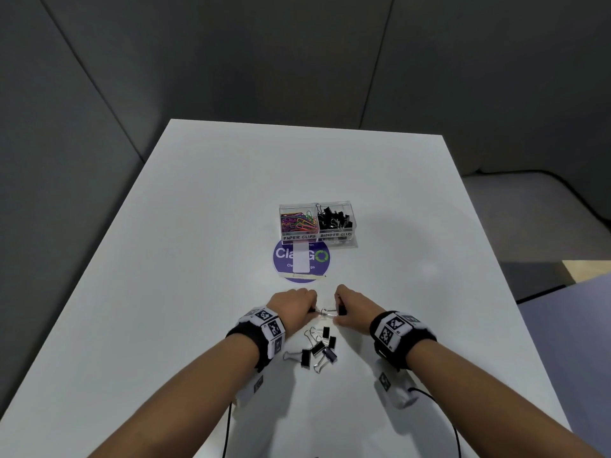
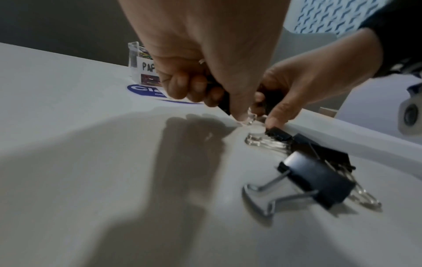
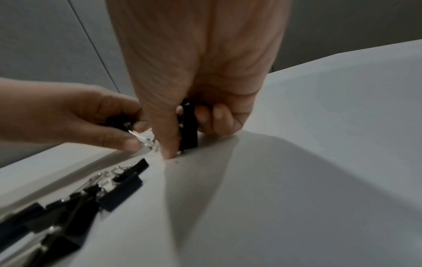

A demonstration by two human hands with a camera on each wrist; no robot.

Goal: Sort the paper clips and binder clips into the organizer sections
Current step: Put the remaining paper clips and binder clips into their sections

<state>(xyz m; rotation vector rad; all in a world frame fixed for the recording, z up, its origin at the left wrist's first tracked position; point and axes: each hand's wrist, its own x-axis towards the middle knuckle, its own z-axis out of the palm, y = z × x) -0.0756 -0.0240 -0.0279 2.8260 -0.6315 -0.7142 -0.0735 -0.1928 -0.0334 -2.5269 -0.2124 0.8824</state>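
- We are looking down at a white table (image 1: 205, 226).
- A clear organizer (image 1: 317, 224) is sitting on it, well beyond the middle, holding coloured paper clips (image 1: 297, 221) on the left and black binder clips (image 1: 334, 216) on the right.
- A round purple sticker (image 1: 301, 259) is lying just in front.
- A loose heap of binder clips (image 1: 319, 350) is resting nearest us.

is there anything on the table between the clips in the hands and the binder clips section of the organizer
Nothing that blocks. Between the left hand and right hand, each gripping a binder clip, and the organizer lies only a flat round purple sticker on the table. The binder clips section is open-topped, already partly filled.
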